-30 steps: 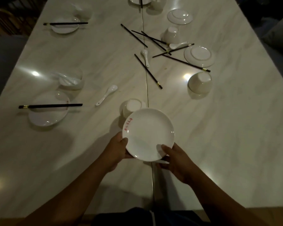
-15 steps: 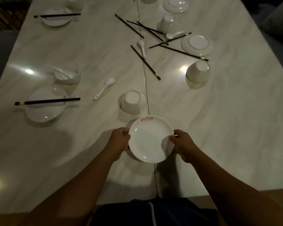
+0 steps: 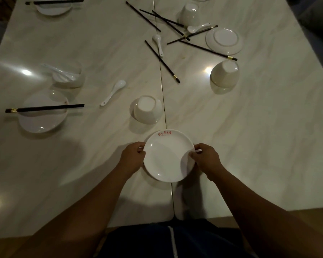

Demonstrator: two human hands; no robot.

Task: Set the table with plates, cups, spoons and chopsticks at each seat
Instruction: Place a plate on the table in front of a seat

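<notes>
Fingers [image 3: 136,146] pinch white, red-lettered plate [image 3: 166,161].

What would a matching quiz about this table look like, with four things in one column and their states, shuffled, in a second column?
Things:
1. plate with red lettering
2. cup just beyond that plate
3. chopsticks on the left
4. spoon left of the cup

States:
A. lying across a side plate
B. gripped at its rim by the left hand and right hand
C. upside down on the table
D. lying apart from all other tableware

Pairs: 1-B, 2-C, 3-A, 4-D.
</notes>
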